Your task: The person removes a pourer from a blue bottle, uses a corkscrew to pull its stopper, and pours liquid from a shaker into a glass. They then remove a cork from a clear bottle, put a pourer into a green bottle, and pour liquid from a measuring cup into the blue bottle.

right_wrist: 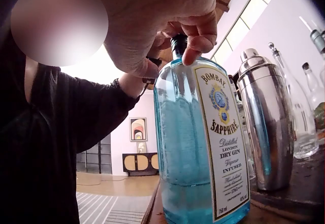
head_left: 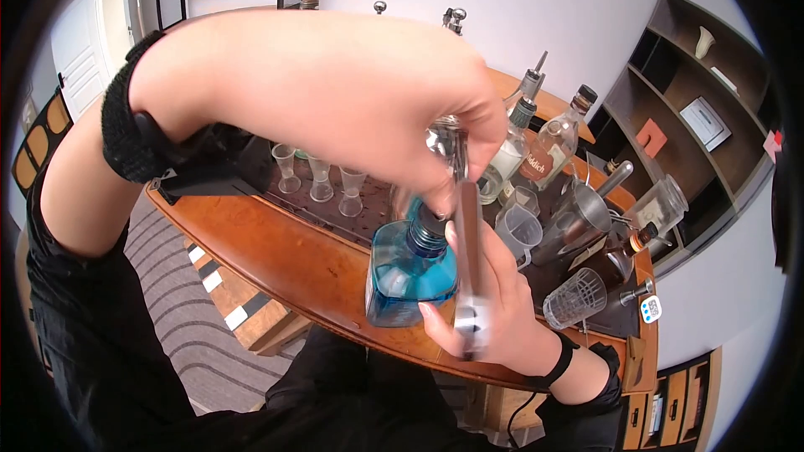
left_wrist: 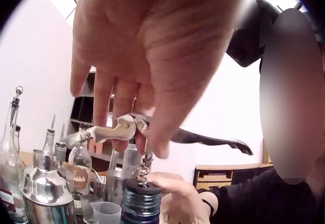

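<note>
A waiter's corkscrew (head_left: 469,243) (left_wrist: 119,130) is above a square blue bottle (head_left: 406,276) (right_wrist: 185,147) labelled Bombay Sapphire. In the left wrist view its metal worm (left_wrist: 144,170) meets the dark top of the bottle neck (left_wrist: 141,203); how deep it sits cannot be told. My left hand (head_left: 444,100) (left_wrist: 152,46) grips the corkscrew from above with fingers and thumb. From the right, my right hand (head_left: 502,310) (right_wrist: 177,20) holds the bottle by its neck, just under the black top. The bottle stands upright near the table's front edge.
A steel shaker (right_wrist: 266,122) stands beside the bottle. Small plastic cups (head_left: 320,180) are at the left; glass bottles (head_left: 553,146), a measuring jug (head_left: 519,230), a mixing tin (head_left: 578,213) and a cut glass (head_left: 575,297) crowd the right. The curved wooden edge (head_left: 276,259) runs along the front.
</note>
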Available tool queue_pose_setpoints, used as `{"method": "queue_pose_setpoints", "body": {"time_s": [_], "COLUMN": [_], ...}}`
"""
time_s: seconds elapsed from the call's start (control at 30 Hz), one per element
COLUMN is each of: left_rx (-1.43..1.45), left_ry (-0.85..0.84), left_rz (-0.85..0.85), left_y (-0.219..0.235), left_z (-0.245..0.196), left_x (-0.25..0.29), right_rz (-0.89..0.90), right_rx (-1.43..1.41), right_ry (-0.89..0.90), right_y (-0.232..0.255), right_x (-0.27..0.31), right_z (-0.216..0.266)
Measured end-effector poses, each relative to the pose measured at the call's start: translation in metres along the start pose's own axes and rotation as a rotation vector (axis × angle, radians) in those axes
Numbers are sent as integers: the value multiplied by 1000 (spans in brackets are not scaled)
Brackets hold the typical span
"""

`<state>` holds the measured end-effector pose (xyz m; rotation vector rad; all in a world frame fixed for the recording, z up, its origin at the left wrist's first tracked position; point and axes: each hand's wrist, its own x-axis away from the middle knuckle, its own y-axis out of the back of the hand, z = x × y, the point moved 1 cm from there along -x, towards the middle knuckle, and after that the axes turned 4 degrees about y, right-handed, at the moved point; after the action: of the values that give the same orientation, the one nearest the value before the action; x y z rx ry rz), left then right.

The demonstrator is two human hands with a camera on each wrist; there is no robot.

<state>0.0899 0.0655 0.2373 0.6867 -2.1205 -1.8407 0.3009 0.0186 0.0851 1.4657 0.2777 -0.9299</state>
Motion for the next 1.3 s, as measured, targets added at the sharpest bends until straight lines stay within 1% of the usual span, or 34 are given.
{"method": "queue_pose_setpoints", "body": {"time_s": [0.03, 0.07, 0.1, 0.17, 0.2, 0.23, 0.27, 0.3, 0.37, 0.4, 0.43, 0.5, 0.53, 0.6, 0.63, 0.7, 0.73, 0.77, 0.8, 0.83, 0.87, 0.9, 0.93, 0.97, 1.03, 1.07, 1.13, 1.17, 1.23, 1.27, 1.3], "left_rx": [-63, -127, -127, 89, 89, 129, 168, 168, 244, 143, -16, -170, -170, -112, -113, -36, -67, -68, -37, -7, -7, -14, -22, -22, 25, 26, 318, 318, 167, 134, 134], "left_ry": [-14, -29, -30, 282, 282, 323, 363, 364, 192, 140, 99, -46, -47, -181, -181, -65, -128, -128, -86, -45, -47, 77, 202, 202, 209, 209, 367, 368, 47, 46, 46], "left_rz": [-78, -156, -156, -118, -117, -103, -88, -88, -195, -190, -156, -90, -89, -66, -66, -36, -108, -108, -129, -149, -149, -143, -137, -136, -274, -272, -69, -67, -85, -39, -39], "left_y": [-1, -1, -1, 1, 0, -1, -1, -1, 0, 2, 4, 7, 8, 7, 6, 3, 0, -2, -5, -5, -4, -2, -2, -5, -11, -9, -4, -3, 5, 8, 10], "left_z": [-1, -3, -6, -19, -20, -21, -20, -19, -13, -9, -5, -3, -4, -8, -9, -8, -6, -5, -4, -6, -10, -15, -18, -18, -18, -19, -22, -18, -5, 0, 3], "left_x": [-1, -3, -3, -3, -3, -4, -4, -4, -3, 0, 2, 10, 10, 9, 8, 5, 3, 2, 2, 0, 0, 0, 1, 2, 3, 3, 2, 2, 4, 7, 10], "right_rz": [28, -11, -11, -8, -14, -13, -16, -19, -20, -21, -22, -30, -31, -19, -20, -55, -53, -4, 45, 43, 12, -19, -19, -22, -24, -25, -25, -28, -31, -29, -27], "right_rx": [-7, -21, -20, 8, 3, 3, 10, 17, 19, 21, 21, 7, 7, 20, 20, 32, 32, 12, -6, -5, -1, 3, 3, 2, 0, 2, 2, 5, 7, 9, 10], "right_ry": [-47, 29, 30, 38, 40, 39, 78, 117, 116, 114, 114, 63, 63, 63, 64, 77, 79, 24, -32, -32, 12, 55, 55, 52, 48, 47, 45, 45, 45, 46, 48], "right_y": [0, 1, 1, 0, 0, -1, -2, -3, -2, -2, -2, -2, -1, -1, -1, -2, -3, -3, -3, -3, -2, -1, -1, -1, -2, -2, -2, -2, -2, -2, -2], "right_x": [0, -4, -3, -1, -2, -2, -3, -3, -3, -2, -2, -1, -1, -2, -2, -2, 0, 3, 5, 3, 0, -2, -2, -2, -2, -2, -2, -2, -1, -1, -1], "right_z": [0, 1, 1, -1, -1, -3, -4, -5, -5, -5, -4, -2, -2, -1, -1, -1, -1, -1, -1, -2, -1, -1, -1, -1, -1, -2, -2, -2, -2, -2, -2]}}
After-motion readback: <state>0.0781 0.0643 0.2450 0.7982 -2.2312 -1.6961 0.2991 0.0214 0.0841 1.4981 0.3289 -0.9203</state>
